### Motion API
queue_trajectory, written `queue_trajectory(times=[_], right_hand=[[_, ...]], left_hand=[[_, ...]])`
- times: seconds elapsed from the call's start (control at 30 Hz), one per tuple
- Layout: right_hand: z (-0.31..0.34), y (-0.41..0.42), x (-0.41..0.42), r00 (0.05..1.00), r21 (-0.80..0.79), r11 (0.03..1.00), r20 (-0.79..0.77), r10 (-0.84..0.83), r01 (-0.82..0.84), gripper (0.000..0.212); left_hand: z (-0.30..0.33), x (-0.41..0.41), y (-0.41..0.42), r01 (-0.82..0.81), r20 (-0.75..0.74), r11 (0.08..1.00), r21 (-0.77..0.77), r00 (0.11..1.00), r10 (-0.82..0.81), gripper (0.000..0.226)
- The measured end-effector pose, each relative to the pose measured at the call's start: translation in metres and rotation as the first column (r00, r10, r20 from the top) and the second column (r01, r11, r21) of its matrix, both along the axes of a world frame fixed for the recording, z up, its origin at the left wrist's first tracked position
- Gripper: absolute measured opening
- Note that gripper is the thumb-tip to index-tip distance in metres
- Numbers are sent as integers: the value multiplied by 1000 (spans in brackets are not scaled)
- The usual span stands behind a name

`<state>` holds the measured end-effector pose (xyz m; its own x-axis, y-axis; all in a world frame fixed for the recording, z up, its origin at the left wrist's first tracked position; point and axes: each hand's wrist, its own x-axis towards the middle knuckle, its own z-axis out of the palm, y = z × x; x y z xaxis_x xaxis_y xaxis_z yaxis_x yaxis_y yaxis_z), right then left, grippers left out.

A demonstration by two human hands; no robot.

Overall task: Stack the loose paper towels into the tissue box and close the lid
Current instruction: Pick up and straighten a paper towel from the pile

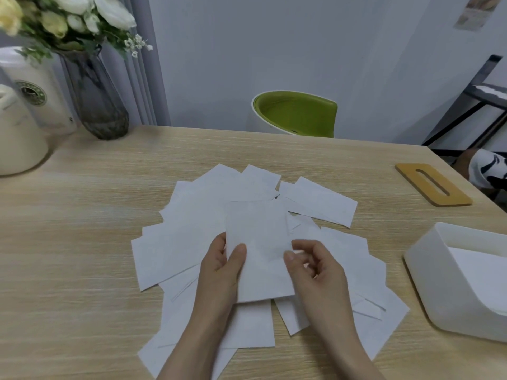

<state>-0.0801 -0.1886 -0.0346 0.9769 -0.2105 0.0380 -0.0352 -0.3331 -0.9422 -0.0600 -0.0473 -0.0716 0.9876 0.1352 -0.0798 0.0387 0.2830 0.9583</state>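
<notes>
Both hands, left hand (pixel 225 259) and right hand (pixel 312 266), pinched one paper towel (pixel 259 250) by its long edges above the loose pile (pixel 178 242) left of the open tissue box (pixel 450 281); it looked light, limp and easily creased.

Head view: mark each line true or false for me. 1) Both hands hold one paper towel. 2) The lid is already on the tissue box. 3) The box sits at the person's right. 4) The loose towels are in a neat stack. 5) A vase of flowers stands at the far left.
1) True: the left hand and right hand pinch one paper towel.
2) False: the wooden lid lies on the table, apart from the tissue box.
3) True.
4) False: the loose towels lie fanned out and overlapping.
5) True: the vase stands there.
</notes>
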Motion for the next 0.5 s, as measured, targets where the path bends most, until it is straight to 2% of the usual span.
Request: queue_trajectory(times=[0.07, 0.13, 0.3, 0.4, 0.5], right_hand=[[2, -1, -1, 998, -136, 990, 47, -30, 36, 23], [6, -1, 0, 999, -248, 969, 26, 24, -17, 40], [6, 7, -1, 968, -156, 969, -189, 162, -193, 65], [5, 13, -4, 954, -127, 963, -214, 209, -239, 72], [5, 12, -4, 957, -68, 974, -210, 198, -217, 75]], left_hand=[[1, 0, 1, -8, 11, 1000, -20, 1000, 8, 22], [2, 0, 0, -8, 20, 999, -45, 1000, 9, 22], [7, -3, -3, 54, 13, 994, -100, 998, -53, 24], [10, -6, -3, 89, -20, 989, -122, 996, -92, 33], [11, -7, -2, 97, -7, 984, -148, 995, -99, 32]])
